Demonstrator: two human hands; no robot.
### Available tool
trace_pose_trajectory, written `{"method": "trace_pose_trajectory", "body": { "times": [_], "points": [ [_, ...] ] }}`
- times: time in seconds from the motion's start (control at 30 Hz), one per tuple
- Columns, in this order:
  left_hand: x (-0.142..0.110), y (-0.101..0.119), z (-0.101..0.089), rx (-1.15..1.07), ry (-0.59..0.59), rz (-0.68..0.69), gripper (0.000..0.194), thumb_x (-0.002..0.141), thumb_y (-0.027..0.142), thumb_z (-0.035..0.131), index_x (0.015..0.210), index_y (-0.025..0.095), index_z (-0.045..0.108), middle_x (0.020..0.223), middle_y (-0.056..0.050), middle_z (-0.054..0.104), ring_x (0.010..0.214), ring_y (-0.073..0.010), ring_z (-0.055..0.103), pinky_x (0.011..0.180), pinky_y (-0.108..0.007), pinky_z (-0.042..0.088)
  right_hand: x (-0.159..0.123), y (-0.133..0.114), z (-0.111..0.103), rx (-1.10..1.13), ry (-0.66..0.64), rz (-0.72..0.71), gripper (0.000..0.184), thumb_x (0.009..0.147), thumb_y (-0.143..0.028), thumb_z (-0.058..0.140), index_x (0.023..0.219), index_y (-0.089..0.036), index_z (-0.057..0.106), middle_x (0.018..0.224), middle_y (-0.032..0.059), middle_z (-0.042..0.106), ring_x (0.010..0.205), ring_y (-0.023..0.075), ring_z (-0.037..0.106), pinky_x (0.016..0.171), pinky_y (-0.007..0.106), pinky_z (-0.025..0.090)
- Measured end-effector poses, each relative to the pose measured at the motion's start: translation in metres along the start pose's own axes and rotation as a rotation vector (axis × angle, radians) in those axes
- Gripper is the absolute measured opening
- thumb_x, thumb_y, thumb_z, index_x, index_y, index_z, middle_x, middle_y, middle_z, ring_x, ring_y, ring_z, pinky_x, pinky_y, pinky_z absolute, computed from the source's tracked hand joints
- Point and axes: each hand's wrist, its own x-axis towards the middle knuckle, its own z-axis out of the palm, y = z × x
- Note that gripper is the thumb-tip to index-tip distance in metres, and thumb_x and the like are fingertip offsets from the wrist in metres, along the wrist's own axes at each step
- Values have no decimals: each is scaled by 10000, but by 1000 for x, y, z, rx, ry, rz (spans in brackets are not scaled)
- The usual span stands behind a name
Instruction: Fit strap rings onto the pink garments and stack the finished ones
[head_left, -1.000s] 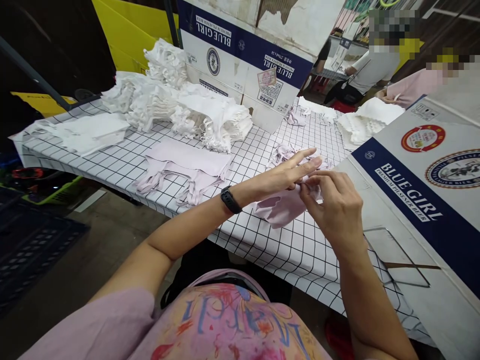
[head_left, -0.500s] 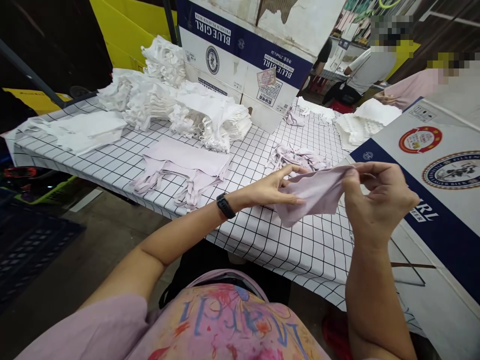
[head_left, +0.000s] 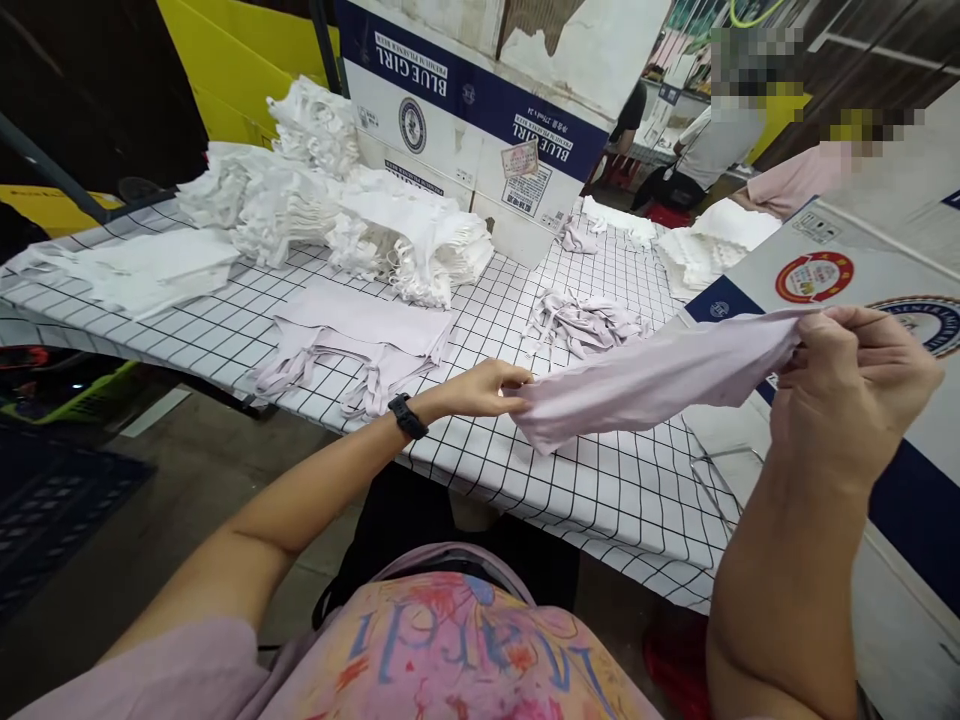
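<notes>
The right hand (head_left: 851,385) is closed in a pinch on one end of a pale lilac strip of soft fabric (head_left: 652,380), raised in the air in front of the slanted white and blue cardboard box (head_left: 862,330). The left hand (head_left: 480,388), with a black band on the wrist (head_left: 407,416), grips the other end of the same strip with the fingers curled narrow around it. So the strip hangs stretched between the two hands, above the near edge of the table with the white cloth of black grid lines (head_left: 525,470), and it does not touch the table.

Beyond the strip, on the table, lies a small loose heap of crumpled lilac pieces (head_left: 585,322). To the left of the strip, a flat layer of lilac pieces with thin straps (head_left: 360,335) lies spread out. Further from the strip, tall stacks of folded white fabric pieces (head_left: 337,215) stand before another white and blue cardboard box (head_left: 480,110). Other people sit at the far end of the table — their hands are not near the strip.

What could go wrong, in my judgement: the fabric looks thin and smooth, so one end can slip from a pinch if the pull is uneven — then it would drop over the table edge to the floor. Too strong a pull could also deform the soft material.
</notes>
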Motion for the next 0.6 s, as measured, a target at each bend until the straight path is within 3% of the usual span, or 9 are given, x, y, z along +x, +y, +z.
{"method": "trace_pose_trajectory", "body": {
  "times": [0.13, 0.23, 0.37, 0.5, 0.6],
  "points": [
    [-2, 5, -12, 269, 90, 26, 224, 938, 268, 567, 1063, 219, 746, 965, -32, 749, 840, -162, 621, 845, -349, 390, 7, 1, -9, -10, 12, -122, 76, 692, -195, 702, 749, -186, 653, 567, -34, 513, 480, 106, 425, 478, 278, 298],
    [1, 14, -27, 516, 224, 62, 184, 940, 232, 576, 975, 230, 757, 1061, -49, 742, 1074, -225, 616, 994, -467, 299, 9, 1, -16, -106, 22, -217, 126, 703, -204, 747, 791, -184, 658, 638, -14, 545, 525, 101, 436, 528, 283, 320],
    [5, 27, -51, 670, 359, 130, 117, 917, 225, 643, 907, 224, 759, 1014, -51, 736, 1245, -284, 570, 1069, -561, 254, 13, 6, -25, -91, 3, -310, 191, 692, -150, 717, 870, -194, 662, 853, 45, 642, 639, 138, 576, 598, 314, 390],
    [7, 36, -68, 550, 414, 192, 126, 915, 239, 656, 944, 213, 776, 962, -42, 769, 1034, -220, 680, 992, -462, 463, 15, 8, -27, -100, -10, -359, 80, 759, -169, 680, 825, -187, 722, 811, 65, 668, 746, 207, 657, 734, 405, 490],
    [8, 42, -75, 358, 500, 235, 129, 896, 257, 690, 949, 192, 787, 937, -45, 794, 886, -170, 722, 845, -342, 582, 12, 2, -26, -125, 7, -349, 130, 774, -146, 654, 827, -175, 769, 777, 75, 684, 723, 214, 666, 745, 428, 513]
  ]
}}
